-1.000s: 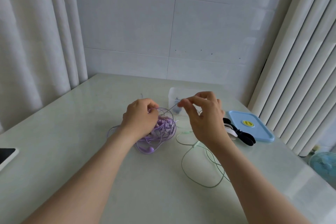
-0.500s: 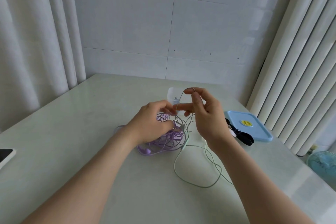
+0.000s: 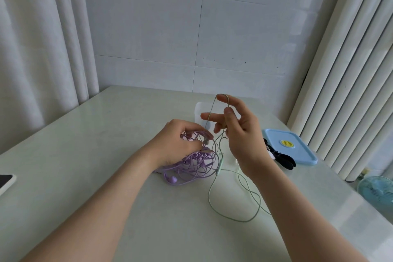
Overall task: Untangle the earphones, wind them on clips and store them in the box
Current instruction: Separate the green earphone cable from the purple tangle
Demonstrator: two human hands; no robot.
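A purple earphone tangle (image 3: 197, 166) lies mid-table, and my left hand (image 3: 176, 144) grips its top, fingers curled into the loops. My right hand (image 3: 242, 138) is raised beside it. A pale green earphone cable (image 3: 234, 219) is hooked over its index fingertip and held by the thumb. The rest of the green cable trails in loose loops on the table toward me. A clear plastic box (image 3: 201, 110) stands just behind my hands, partly hidden by my fingers. Black and white clips (image 3: 285, 159) lie to the right of my right wrist.
The box's blue lid (image 3: 289, 147) lies flat at the right, behind the clips. A phone (image 3: 5, 181) sits at the table's left edge. A small fan (image 3: 376, 191) stands below the table's right edge. Curtains hang on both sides, with a tiled wall behind.
My right hand has lifted the green cable higher, now looped over the index fingertip. My left hand shifted right and settled onto the purple tangle.
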